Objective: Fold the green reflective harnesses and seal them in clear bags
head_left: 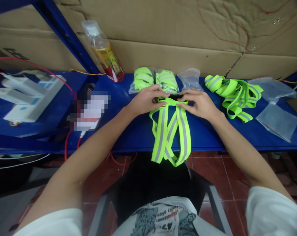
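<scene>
Over blue surface [128, 131]: reflective yellow-green strap [160, 134], pinched by fingers [160, 89] of left hand [145, 100] and right hand [199, 102]. Behind it: two bagged bundles [143, 78].

Blue tabletop [138, 136] — bottle [108, 60] | two bagged lime straps [143, 78] | loose lime straps [230, 88], right | clear bags [278, 121]

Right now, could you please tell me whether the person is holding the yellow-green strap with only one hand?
No, the left hand and the right hand both pinch the yellow-green strap near its top.
</scene>
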### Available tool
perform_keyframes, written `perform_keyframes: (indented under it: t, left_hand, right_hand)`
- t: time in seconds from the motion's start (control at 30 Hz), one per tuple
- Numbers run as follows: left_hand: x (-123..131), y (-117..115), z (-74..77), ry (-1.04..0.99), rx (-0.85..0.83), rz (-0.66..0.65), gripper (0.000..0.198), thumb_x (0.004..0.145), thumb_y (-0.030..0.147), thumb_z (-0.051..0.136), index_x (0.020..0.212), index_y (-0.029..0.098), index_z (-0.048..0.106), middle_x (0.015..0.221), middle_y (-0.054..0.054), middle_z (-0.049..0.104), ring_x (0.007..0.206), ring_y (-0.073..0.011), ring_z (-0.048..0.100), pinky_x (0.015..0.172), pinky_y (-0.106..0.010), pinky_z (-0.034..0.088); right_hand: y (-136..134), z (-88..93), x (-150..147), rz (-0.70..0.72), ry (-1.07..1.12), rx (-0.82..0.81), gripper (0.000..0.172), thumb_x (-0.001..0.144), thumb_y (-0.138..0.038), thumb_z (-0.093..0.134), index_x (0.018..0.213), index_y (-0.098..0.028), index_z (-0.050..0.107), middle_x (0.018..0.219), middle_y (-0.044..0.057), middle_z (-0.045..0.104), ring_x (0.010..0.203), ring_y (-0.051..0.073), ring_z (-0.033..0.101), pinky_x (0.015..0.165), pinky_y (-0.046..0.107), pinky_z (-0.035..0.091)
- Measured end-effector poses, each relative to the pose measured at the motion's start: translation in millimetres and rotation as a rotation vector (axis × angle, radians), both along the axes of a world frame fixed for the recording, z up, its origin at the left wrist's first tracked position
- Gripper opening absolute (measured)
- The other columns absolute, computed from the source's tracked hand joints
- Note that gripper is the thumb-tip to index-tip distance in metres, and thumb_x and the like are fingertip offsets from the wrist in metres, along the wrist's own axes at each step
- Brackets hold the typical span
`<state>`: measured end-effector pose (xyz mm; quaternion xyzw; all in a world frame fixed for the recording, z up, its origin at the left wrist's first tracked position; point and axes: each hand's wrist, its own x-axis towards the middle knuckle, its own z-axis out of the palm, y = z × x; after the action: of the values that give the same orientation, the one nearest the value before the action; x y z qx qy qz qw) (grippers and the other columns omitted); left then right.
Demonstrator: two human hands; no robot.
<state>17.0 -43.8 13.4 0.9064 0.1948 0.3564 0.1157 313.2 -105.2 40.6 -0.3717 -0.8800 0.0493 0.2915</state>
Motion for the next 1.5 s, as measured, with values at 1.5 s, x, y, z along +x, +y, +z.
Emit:
perform_keyframes:
  t: [1.5]
  left_hand:
    - [3.3,1.9,-1.8,0.03,-0.182,0.12,0.031,0.086,0.045,0.091,0.108,0.025,0.088,0.113,-0.007,0.074,0.087,-0.0168,0.069,0.079,-0.032,0.06]
  right_hand:
    - [9.5,-6.7,1.9,-0.019,0.237,-0.384,0.055,0.092,-0.08,0.071,0.09,-0.026,0.071,0.102,0.006,0.074,0.079,0.021,0.064,0.07,0.037,0.049]
